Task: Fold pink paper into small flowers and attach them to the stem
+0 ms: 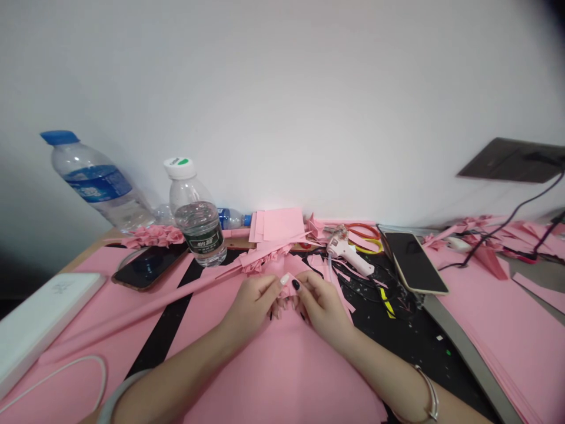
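Between my two hands is a small folded piece of pink paper [289,288], pinched from both sides above a large pink sheet [278,365]. My left hand [258,297] grips its left side with thumb and fingers. On the other side, my right hand [320,303] pinches it, the dark thumbnail on top. The fingers hide much of its shape. Just beyond my hands lie folded pink paper flowers [267,259] and a long rolled pink paper stem [168,300]. A white glue gun [351,253] rests to the right, apart from my right hand.
A green-labelled water bottle [198,224] and a blue-capped bottle [97,182] stand at the left. Phones lie on both sides, a dark one [150,265] and a pale-edged one [415,262]. A white power bank [48,324] is at far left. Scissors [366,241] and cables [362,288] lie right.
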`<action>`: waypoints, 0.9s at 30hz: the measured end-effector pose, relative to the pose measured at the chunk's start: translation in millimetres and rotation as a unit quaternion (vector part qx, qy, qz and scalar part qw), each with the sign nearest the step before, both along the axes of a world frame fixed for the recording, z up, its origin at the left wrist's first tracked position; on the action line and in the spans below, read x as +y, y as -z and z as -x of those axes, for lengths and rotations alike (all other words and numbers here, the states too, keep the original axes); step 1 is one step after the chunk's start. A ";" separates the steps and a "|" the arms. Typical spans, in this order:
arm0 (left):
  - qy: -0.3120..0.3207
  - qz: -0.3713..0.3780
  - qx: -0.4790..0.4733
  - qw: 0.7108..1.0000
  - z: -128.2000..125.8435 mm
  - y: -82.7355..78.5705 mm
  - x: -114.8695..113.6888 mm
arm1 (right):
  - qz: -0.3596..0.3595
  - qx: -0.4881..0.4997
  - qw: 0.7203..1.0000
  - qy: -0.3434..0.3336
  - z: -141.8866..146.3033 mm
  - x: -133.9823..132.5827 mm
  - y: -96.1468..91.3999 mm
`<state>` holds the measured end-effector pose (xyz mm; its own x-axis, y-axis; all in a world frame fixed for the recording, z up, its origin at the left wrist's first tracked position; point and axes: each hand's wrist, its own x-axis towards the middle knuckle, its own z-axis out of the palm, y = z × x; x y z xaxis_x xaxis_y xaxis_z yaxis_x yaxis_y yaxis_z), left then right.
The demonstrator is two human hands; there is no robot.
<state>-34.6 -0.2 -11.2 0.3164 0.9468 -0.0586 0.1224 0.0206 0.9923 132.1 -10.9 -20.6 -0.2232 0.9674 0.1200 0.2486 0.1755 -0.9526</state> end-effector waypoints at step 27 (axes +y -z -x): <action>0.007 0.038 -0.005 0.999 -1.7 2.5 0.3 | 0.080 0.086 0.993 -0.031 5.3 4.1 0.5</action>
